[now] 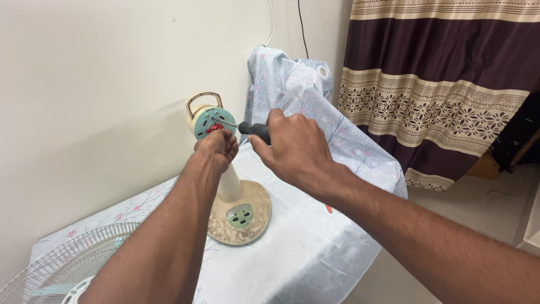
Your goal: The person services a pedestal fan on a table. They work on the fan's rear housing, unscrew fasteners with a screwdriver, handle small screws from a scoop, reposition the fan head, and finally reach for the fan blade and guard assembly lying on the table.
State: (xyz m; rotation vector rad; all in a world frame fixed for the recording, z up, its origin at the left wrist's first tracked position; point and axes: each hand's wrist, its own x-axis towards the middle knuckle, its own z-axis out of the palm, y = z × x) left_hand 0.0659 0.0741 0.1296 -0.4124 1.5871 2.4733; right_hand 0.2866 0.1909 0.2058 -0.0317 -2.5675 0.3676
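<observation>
Head view: table fan motor head (205, 120) upright on stand, round base (241, 213) resting on floral tablecloth (304, 247). Left hand (216, 147) clenched around fan neck just below motor head. Right hand (292, 147) grasping black screwdriver (247, 128) handle; shaft tip touching teal motor face beside red centre part. Wire fan guard (67, 264) lying at table's near-left corner. Striped curtain (439, 84) at right.
</observation>
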